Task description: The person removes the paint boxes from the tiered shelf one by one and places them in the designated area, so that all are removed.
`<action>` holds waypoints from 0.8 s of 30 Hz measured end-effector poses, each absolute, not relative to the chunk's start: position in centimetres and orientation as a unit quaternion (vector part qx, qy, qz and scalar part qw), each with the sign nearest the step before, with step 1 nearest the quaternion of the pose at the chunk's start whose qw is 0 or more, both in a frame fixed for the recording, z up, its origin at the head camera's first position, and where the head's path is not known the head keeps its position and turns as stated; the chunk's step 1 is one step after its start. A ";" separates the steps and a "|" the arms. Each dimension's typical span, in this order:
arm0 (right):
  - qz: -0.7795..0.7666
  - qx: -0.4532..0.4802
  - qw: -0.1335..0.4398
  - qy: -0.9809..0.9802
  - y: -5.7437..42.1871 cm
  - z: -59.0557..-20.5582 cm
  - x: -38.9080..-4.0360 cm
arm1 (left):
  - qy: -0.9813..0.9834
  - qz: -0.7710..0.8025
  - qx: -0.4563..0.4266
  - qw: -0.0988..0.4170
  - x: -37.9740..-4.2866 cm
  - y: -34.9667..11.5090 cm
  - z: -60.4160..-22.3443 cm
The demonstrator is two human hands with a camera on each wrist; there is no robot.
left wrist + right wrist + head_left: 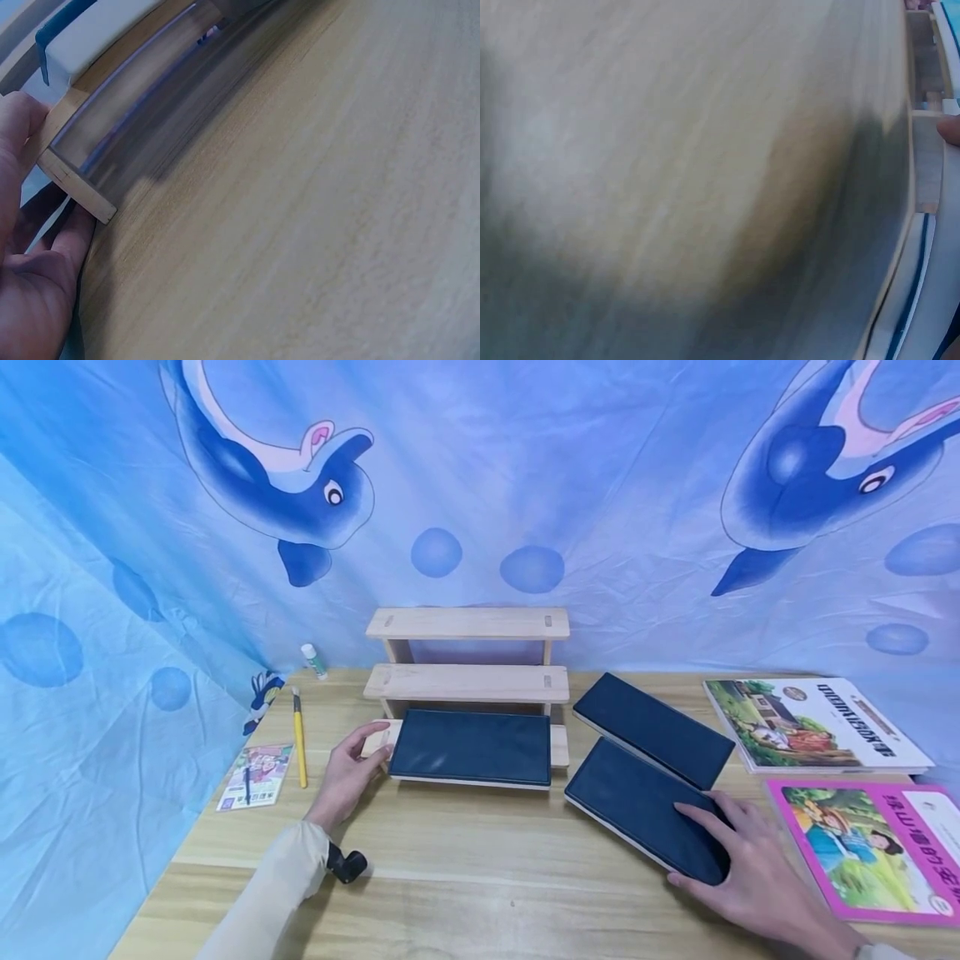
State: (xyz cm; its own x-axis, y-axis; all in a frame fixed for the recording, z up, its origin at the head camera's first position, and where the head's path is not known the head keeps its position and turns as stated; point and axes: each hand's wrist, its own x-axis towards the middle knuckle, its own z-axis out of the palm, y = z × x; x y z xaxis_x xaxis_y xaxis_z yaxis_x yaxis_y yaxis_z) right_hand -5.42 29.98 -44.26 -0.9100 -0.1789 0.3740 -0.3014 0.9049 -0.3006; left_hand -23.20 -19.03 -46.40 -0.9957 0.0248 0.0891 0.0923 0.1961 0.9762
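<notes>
A pale wooden three-step stand (465,683) is at the back of the table. Its lowest step carries a dark blue rectangular panel (472,747) with a pale edge. My left hand (350,774) holds the left end of that step; in the left wrist view, the thumb (26,120) lies against the board and fingers are beneath. With my right hand (750,864) I grip the right end of a second dark blue panel (637,802), whose white edge (934,285) shows in the right wrist view. Beyond it lies a third dark blue panel (652,727).
On the right are a white-covered picture book (817,722) and a pink one (862,852). To the left lie a yellow-handled brush (300,739), a small printed card (257,777) and an upright glue stick (313,662). A dolphin-print blue curtain (465,468) hangs behind the table.
</notes>
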 end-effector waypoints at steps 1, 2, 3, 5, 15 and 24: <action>0.179 0.125 0.171 -0.961 30.0 -44.5 -5.5 | -0.773 -0.632 -0.038 0.027 -23.2 -19.0 -46.4; 0.179 0.125 0.170 -0.961 30.0 -44.7 -5.6 | -0.773 -0.633 -0.038 0.027 -23.2 -19.0 -46.4; 0.178 0.126 0.171 -0.961 30.1 -44.9 -5.7 | -0.773 -0.633 -0.038 0.028 -23.2 -19.0 -46.4; 0.175 0.125 0.171 -0.961 30.2 -45.2 -5.8 | -0.773 -0.633 -0.039 0.029 -23.2 -18.9 -46.4; 0.159 0.125 0.154 -0.967 30.2 -45.9 -6.3 | -0.784 -0.619 -0.038 0.030 -23.1 -18.9 -46.4; 0.146 0.126 0.147 -0.970 30.2 -46.1 -6.3 | -0.786 -0.617 -0.033 0.027 -23.1 -19.1 -46.5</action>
State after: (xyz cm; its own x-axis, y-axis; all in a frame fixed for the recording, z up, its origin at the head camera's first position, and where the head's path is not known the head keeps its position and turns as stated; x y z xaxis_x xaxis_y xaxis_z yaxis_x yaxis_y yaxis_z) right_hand -6.33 30.20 -46.09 -0.9253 -0.2018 0.3212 -0.2873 0.9257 -0.2460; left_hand -23.13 -19.10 -46.50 -0.9964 0.0197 0.0828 0.0852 0.2373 0.9677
